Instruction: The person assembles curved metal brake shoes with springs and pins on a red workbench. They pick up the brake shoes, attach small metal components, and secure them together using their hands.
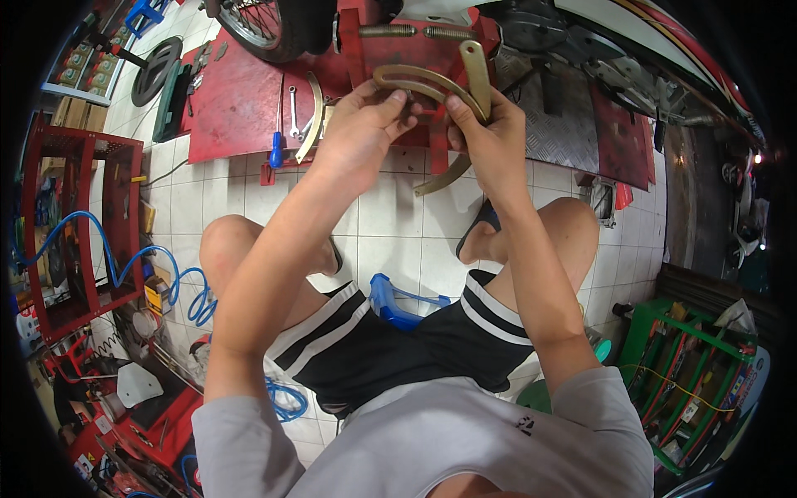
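Between my hands is a gold-coloured metal bracket (415, 75) with a long curved slot and a flat arm that has a hole near its tip. My right hand (496, 137) grips it where the arm and the curve meet. The thumb and fingers of my left hand (365, 124) are closed at the slotted end; a small part between them is too hidden to make out. Below my right hand hangs a curved gold strip (448, 178), its upper end covered by the fingers. Another curved gold strip (312, 120) lies on the red bench, left of my left hand.
A blue-handled screwdriver (276, 149) and a wrench (294, 112) lie on the low red bench (228, 124). Beyond it stands a motorcycle wheel (257, 29). A red shelf (87, 224) and a blue coiled hose (170, 270) are left, a green rack (689, 373) right.
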The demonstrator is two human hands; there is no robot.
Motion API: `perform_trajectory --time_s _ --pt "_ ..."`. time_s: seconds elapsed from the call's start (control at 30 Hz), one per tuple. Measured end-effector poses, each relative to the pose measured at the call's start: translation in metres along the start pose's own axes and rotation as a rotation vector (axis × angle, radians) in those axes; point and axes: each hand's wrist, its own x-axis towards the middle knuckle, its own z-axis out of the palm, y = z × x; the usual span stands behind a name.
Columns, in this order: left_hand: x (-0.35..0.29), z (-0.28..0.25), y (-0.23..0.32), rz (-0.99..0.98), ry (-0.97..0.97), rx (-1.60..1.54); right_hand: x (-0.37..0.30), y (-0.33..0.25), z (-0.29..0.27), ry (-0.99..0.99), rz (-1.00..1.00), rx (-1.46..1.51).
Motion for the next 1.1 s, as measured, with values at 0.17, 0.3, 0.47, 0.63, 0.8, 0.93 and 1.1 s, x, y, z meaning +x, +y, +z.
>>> perform_trajectory --time_s 0.17,0.3,0.47,0.63,0.8,0.93,1.1 --pt "0.0 0.006 0.006 0.304 0.02 0.333 -0.001 0.006 0.002 -0.141 0.175 0.039" --pt "-0.001 0.011 0.003 0.419 0.083 0.43 -0.005 0.01 0.006 -0.048 -0.029 -0.179" --pt "-0.006 0.018 0.009 0.521 0.081 0.497 -0.006 0.008 0.001 0.02 -0.149 -0.184" --pt "-0.006 0.013 0.011 0.534 0.088 0.467 -0.006 0.002 0.001 0.079 -0.11 -0.034" --pt "-0.008 0.011 0.016 0.465 -0.002 0.344 -0.005 0.0 -0.001 0.103 -0.082 -0.063" --pt "-0.006 0.006 0.015 0.406 -0.083 0.259 -0.004 0.001 -0.001 0.126 -0.072 -0.093" --pt "-0.008 0.008 0.014 0.413 -0.105 0.301 -0.004 0.002 -0.003 0.143 -0.056 -0.114"
